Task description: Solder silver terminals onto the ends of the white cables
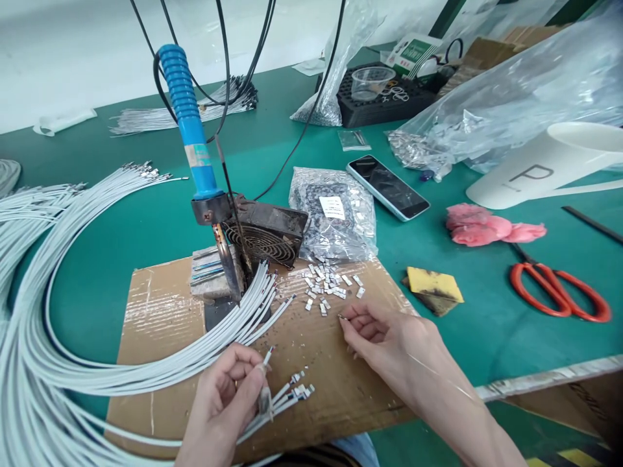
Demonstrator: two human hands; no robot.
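Left grip (232, 394) has a white cable (267, 356) pinched near its tip, right grip (382, 332) just some tiny piece (342, 317) near loose connectors (315, 285).

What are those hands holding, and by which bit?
The left hand holds a white cable just behind its tip. The right hand pinches something tiny; I can't tell what, or by which part.

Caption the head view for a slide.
Left hand holds a white cable, right hand pinches a tiny piece near scattered connectors, soldering iron behind.
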